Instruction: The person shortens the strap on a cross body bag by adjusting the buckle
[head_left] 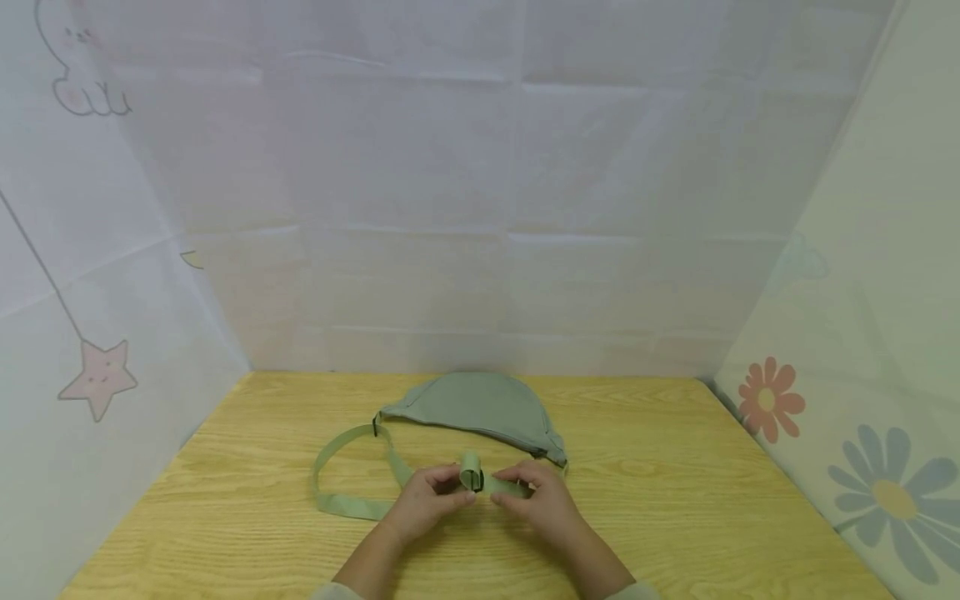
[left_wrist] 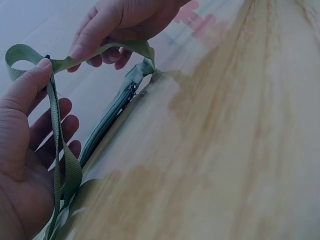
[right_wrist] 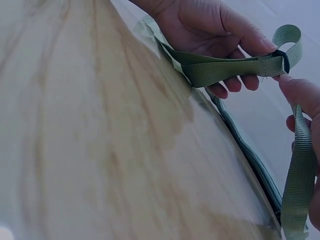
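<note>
A grey-green waist bag (head_left: 472,406) lies at the back of the table, its zipper edge toward me. From its left end the green strap (head_left: 341,505) loops across the table to my hands. My left hand (head_left: 423,504) pinches the strap at a small dark slider buckle (right_wrist: 286,62), thumb on top. Above the buckle stands a short loop of webbing (head_left: 470,463). With thumb and fingers, my right hand (head_left: 545,506) pinches the strap just right of the buckle. In the left wrist view, that length of strap (left_wrist: 107,46) runs toward the bag's end.
The wooden table (head_left: 675,500) has pale cloth walls around it, a back wall (head_left: 480,208) and printed side walls (head_left: 862,333). The bag lies near the table's back edge.
</note>
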